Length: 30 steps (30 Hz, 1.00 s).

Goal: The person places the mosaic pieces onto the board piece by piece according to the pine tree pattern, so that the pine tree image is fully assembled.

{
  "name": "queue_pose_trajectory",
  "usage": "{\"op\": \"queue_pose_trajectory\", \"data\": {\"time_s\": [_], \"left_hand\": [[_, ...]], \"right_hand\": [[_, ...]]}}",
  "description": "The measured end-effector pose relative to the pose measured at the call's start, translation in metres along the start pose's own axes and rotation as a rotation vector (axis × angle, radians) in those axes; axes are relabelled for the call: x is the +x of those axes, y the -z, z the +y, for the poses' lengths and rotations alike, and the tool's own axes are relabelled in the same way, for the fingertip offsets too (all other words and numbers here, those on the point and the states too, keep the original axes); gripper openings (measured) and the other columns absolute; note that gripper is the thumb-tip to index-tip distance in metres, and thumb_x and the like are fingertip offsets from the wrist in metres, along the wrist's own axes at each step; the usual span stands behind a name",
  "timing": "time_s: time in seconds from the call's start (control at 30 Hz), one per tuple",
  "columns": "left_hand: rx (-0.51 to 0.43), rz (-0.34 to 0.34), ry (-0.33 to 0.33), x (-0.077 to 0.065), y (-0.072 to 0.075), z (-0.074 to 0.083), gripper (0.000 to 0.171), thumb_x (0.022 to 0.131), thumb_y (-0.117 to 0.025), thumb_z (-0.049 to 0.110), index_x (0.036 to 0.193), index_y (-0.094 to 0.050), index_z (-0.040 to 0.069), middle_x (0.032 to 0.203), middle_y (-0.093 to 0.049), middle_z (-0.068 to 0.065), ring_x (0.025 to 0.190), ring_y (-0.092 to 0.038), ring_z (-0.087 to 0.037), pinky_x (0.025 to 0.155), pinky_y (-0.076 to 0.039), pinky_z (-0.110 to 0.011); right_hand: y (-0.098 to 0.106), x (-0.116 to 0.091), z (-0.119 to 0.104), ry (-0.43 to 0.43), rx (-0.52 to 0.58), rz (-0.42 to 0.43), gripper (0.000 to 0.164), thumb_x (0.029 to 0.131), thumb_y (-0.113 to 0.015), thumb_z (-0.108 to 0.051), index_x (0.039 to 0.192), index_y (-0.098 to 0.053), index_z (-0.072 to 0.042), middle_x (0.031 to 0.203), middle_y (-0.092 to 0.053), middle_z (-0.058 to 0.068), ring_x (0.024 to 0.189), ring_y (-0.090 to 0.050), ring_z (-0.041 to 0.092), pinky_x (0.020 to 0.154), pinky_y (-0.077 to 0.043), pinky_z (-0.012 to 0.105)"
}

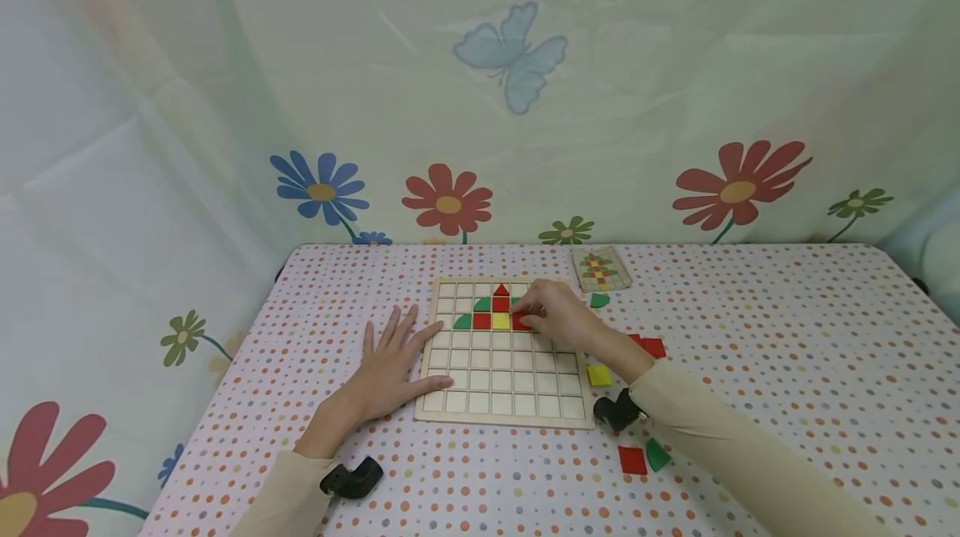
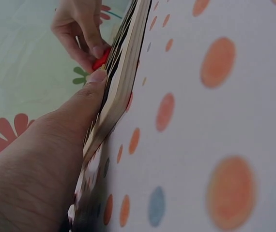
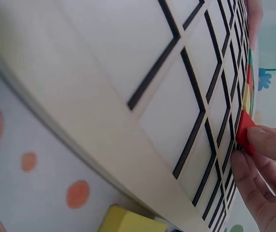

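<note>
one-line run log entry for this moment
right hand: pinches red piece at grid board | left hand: spread at board's left edge | pattern card: by board's far right corner | yellow piece: right of board

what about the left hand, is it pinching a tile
No, the left hand, fingers spread, lies at the edge of the grid board, while the right hand pinches a red tile.

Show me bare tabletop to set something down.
Widest: the table right of the card and paired red pieces, beyond the right sleeve. Smaller: nearside of the board, between the left wrist device and lone red square; also left of the board, beyond the left hand. Crowded: the board's right edge, with right hand, yellow square and green piece.
</note>
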<state>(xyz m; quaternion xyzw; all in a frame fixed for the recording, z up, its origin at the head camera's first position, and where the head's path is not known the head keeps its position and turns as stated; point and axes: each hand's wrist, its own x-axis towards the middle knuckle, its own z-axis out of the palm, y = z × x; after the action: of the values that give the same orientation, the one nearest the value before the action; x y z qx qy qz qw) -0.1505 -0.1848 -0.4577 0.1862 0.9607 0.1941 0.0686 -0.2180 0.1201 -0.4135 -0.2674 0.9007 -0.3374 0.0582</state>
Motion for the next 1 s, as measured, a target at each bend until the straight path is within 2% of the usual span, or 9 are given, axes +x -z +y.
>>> {"op": "queue_pose_trajectory", "data": {"time_s": [0.23, 0.5, 0.67, 0.8, 1.0], "left_hand": [[-0.003, -0.002, 0.007, 0.000, 0.000, 0.001, 0.089, 0.094, -0.062, 0.068, 0.166, -0.032, 0.025, 0.175, -0.004, -0.016, 0.160, 0.010, -0.039, 0.119, 0.012, -0.072], [0.000, 0.004, 0.004, -0.001, 0.000, 0.001, 0.088, 0.094, -0.062, 0.068, 0.166, -0.034, 0.025, 0.175, -0.006, -0.017, 0.160, 0.008, -0.040, 0.119, 0.010, -0.073], [-0.007, 0.015, 0.004, -0.003, 0.001, 0.000, 0.088, 0.094, -0.062, 0.068, 0.166, -0.033, 0.025, 0.175, -0.006, -0.017, 0.160, 0.008, -0.040, 0.119, 0.010, -0.074], [-0.011, 0.036, -0.005, -0.004, 0.001, -0.001, 0.088, 0.094, -0.063, 0.067, 0.165, -0.035, 0.025, 0.175, -0.008, -0.017, 0.160, 0.005, -0.041, 0.119, 0.008, -0.075], [-0.020, 0.032, -0.020, -0.003, -0.001, -0.001, 0.089, 0.094, -0.064, 0.067, 0.166, -0.034, 0.025, 0.175, -0.007, -0.017, 0.160, 0.006, -0.041, 0.119, 0.010, -0.074]], "right_hand": [[-0.003, -0.001, -0.002, 0.011, -0.076, 0.004, 0.020, 0.095, -0.071, 0.008, 0.113, -0.079, 0.004, 0.099, -0.070, 0.009, 0.087, -0.061, 0.018, 0.074, -0.056, 0.028], [-0.002, -0.017, -0.004, -0.026, -0.039, 0.025, 0.024, 0.098, -0.070, 0.001, 0.122, -0.075, 0.004, 0.112, -0.069, 0.012, 0.102, -0.067, 0.026, 0.082, -0.060, 0.034], [0.013, -0.039, -0.006, -0.003, -0.028, 0.051, 0.026, 0.100, -0.069, -0.002, 0.125, -0.073, 0.003, 0.112, -0.069, 0.011, 0.101, -0.067, 0.025, 0.081, -0.059, 0.035], [0.029, -0.062, 0.000, 0.043, -0.057, 0.076, 0.024, 0.098, -0.071, -0.001, 0.122, -0.075, 0.000, 0.112, -0.070, 0.010, 0.094, -0.066, 0.021, 0.075, -0.057, 0.032], [0.046, -0.102, 0.016, 0.016, -0.061, 0.100, 0.019, 0.095, -0.075, -0.003, 0.114, -0.078, -0.006, 0.109, -0.071, 0.004, 0.091, -0.064, 0.015, 0.073, -0.056, 0.029]]}}
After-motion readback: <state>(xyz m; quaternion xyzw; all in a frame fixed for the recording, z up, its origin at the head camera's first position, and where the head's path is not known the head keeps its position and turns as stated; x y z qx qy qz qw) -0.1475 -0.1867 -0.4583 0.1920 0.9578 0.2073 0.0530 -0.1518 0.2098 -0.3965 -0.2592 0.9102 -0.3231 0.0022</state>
